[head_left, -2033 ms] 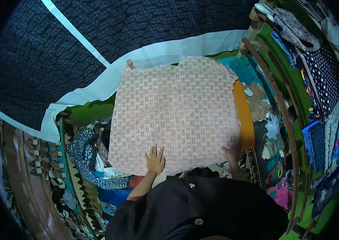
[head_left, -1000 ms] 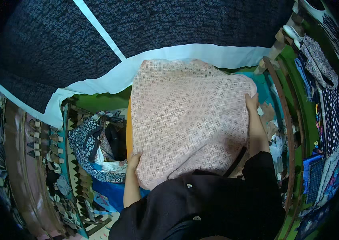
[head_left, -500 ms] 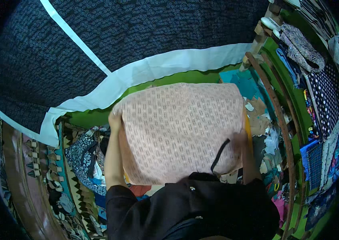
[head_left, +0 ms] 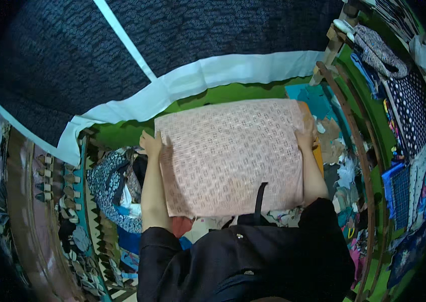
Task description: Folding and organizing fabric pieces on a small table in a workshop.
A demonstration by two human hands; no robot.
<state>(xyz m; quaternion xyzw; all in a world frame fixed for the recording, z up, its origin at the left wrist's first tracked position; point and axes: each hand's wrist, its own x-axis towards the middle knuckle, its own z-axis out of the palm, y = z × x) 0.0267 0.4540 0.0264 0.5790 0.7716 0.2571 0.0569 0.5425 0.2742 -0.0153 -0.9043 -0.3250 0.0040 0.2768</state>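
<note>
A pale pink patterned cloth [head_left: 233, 156] lies spread in front of me over a flat support, whose yellow-orange edge [head_left: 317, 156] shows along the right side. At the cloth's left edge is my left hand [head_left: 151, 144], its fingers apart and its thumb close to the fabric. My right hand [head_left: 305, 139] is at the right edge, its thumb over the cloth and its fingers partly hidden, seemingly closed on that edge. A thin black strap [head_left: 260, 199] hangs in front of the cloth's near part.
Dark patterned fabric [head_left: 238, 30] with a white border [head_left: 213, 75] hangs beyond the cloth. To the left are a heap of printed fabrics [head_left: 115, 176] and a rack with wooden pegs [head_left: 72, 191]. Curved wooden rails [head_left: 356, 141], scraps [head_left: 346, 176] and polka-dot cloth [head_left: 411, 118] line the right.
The cloth has settled flatter and straighter, its near edge farther from me. My right hand has moved up along the right edge; my left hand has loosened from the corner and its fingers have spread.
</note>
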